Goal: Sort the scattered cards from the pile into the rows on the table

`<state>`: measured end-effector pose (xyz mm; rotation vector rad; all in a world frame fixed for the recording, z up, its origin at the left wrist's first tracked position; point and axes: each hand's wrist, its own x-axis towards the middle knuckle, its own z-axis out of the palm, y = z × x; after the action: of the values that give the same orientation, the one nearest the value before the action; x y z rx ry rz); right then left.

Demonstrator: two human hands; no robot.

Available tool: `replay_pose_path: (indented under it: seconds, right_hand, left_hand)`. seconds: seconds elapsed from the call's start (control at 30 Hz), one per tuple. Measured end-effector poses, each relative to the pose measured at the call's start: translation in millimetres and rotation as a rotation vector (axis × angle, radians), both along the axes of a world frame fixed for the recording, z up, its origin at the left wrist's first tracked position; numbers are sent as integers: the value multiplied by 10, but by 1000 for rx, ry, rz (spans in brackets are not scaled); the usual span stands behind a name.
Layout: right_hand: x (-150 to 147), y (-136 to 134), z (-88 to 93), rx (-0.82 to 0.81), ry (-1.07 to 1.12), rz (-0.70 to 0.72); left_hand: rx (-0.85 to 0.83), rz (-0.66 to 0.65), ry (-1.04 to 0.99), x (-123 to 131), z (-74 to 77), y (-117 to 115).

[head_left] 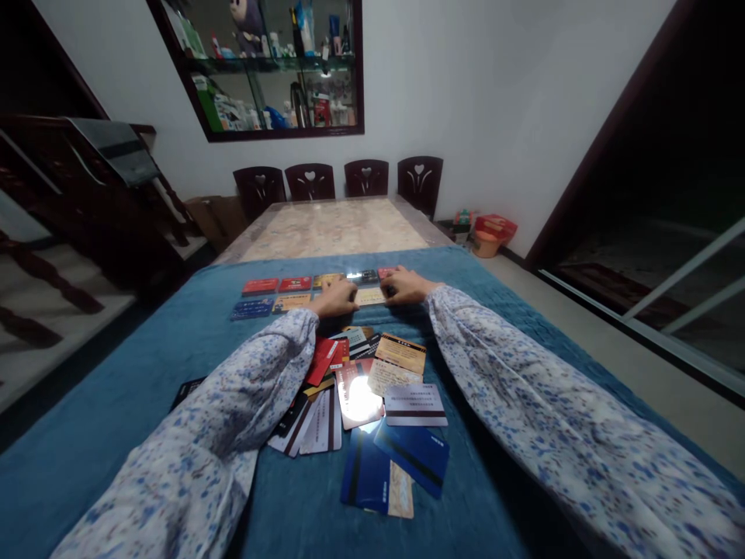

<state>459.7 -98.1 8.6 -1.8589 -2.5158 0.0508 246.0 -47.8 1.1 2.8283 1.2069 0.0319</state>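
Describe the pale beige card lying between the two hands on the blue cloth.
The pale beige rectangular card, seemingly plastic, lies flat on the blue plush cloth in the nearer of two card rows. The left hand touches its left end and the right hand its right end. Its print is too small to read.

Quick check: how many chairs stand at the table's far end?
4, side by side along the wall: far-left chair, left-middle chair, right-middle chair, far-right chair. More may be hidden off frame.
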Motion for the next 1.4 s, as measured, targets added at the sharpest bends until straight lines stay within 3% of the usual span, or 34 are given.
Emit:
replay_pose_path:
  seconds: [0.4,0.87,1.17,1.4]
  right_hand:
    - [-64,2,59,-81,-57,3]
    - [-92,-20,38,-42,-71,9]
    - [-63,-243,73,113,-54,40]
    - [-35,-629,133,195,-16,77]
  left_hand:
    - [-51,-22,43,10,12,73]
    - [36,-53,29,-2,32,-92]
    - [161,-142,-53,-131,78,-296]
    - [153,-211,-98,-182,154,-639]
